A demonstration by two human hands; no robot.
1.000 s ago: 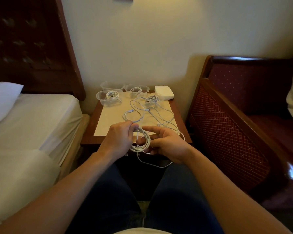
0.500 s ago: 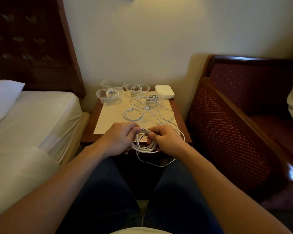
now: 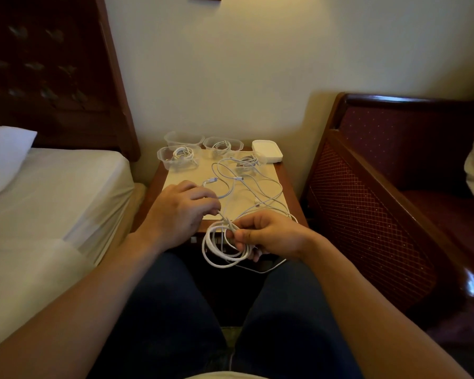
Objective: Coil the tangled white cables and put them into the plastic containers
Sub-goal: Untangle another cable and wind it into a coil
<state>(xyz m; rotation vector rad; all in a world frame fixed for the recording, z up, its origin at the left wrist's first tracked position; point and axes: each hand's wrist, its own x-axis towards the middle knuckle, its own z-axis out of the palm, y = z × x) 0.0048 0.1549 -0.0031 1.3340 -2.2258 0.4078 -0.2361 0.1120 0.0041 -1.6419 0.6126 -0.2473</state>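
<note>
The right hand point(image 3: 271, 236) pinches a coil of white cable point(image 3: 222, 250) at its upper right side, thumb and curled fingers closed on the bundled loops. The coil hangs from that pinch below and to the left of the fingers, over the gap between the person's knees and just in front of the near edge of the bedside table point(image 3: 292, 187). A loose strand of the same cable dips below the hand toward the right knee.

The left hand point(image 3: 181, 212) sits beside the coil, up and to the left, with its fingers curled down over a strand that runs from the coil up onto the table — whether the fingertips actually pinch that strand is hidden by the back of the hand.

On the table's pale mat point(image 3: 181, 179) lies the rest of the loose cable point(image 3: 246, 187), spread in wide tangled loops with its plugs showing, reaching from the hands back toward the far edge.

At the back stand clear plastic tubs: the near left tub point(image 3: 163, 157) holds a coiled cable, the far middle tub point(image 3: 237, 144) holds another, and the far left tub point(image 3: 184, 136) looks bare inside. A fourth coil point(image 3: 246, 161) sits just right of centre — its tub is hard to make out. A white lidded box point(image 3: 267, 150) stands at the far right corner.
</note>
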